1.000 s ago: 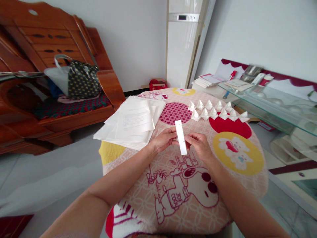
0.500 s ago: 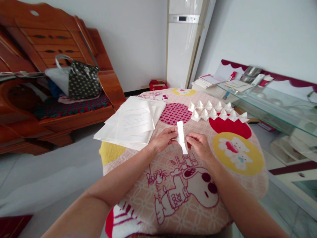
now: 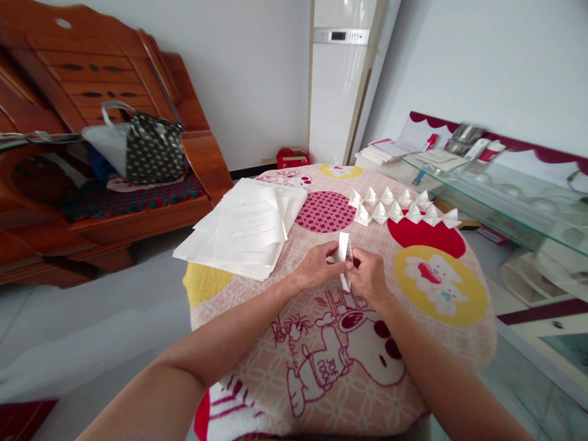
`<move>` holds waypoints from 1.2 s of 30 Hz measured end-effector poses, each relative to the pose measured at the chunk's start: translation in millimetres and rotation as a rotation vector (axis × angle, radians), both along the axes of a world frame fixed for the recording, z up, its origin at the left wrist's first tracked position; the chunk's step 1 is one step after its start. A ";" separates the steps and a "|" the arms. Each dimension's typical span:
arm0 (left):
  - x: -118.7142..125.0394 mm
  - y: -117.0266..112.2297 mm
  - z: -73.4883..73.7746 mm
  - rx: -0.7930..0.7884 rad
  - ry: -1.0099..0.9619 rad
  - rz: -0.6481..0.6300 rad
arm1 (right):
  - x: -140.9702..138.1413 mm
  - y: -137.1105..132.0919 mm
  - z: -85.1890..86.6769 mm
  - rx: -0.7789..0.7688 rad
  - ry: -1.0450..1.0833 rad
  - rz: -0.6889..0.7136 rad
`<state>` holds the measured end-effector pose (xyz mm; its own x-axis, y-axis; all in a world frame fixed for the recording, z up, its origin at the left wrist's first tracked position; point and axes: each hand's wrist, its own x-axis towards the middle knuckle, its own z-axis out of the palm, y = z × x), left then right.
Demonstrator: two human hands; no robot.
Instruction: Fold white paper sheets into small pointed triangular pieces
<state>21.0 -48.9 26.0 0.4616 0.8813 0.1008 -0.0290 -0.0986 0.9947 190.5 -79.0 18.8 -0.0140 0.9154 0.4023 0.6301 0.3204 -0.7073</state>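
Observation:
A narrow strip of folded white paper (image 3: 343, 250) stands upright above the middle of the patterned table cover. From the left side, my left hand (image 3: 316, 264) pinches it between thumb and fingers. On the other side my right hand (image 3: 369, 269) grips the same paper, its fingertips close to the left thumb and partly hidden. Beyond the hands, small folded white paper shapes (image 3: 395, 211) with pointed tips stand in two rows. Left of my hands lies a spread stack of white paper sheets (image 3: 250, 229), with faint print on the top one.
The round table cover (image 3: 321, 392) carries cartoon figures. At the right stands a glass-topped stand (image 3: 514, 190) with cups and papers. A wooden bench (image 3: 202, 159) holding a dotted bag (image 3: 156, 150) is at the left. A white cabinet-like appliance (image 3: 337, 92) rises behind.
The folded paper has shifted slightly right and turned, so it looks narrower and its folded layers show. My hands have come closer together, and the right fingers now close on it.

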 end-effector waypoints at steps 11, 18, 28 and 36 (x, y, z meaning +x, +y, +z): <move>6.2 -8.4 -0.1 0.311 0.141 0.131 | -7.7 3.0 -8.4 0.158 0.040 -0.068; 6.6 0.3 -14.8 0.520 0.379 0.283 | -8.7 1.7 -10.7 0.226 -0.069 -0.053; -0.3 -11.2 1.3 0.633 0.255 0.455 | -1.7 2.0 -7.2 0.323 -0.134 -0.204; 12.5 -19.9 3.2 0.406 0.055 0.079 | 2.8 8.5 -21.4 0.471 -0.363 -0.203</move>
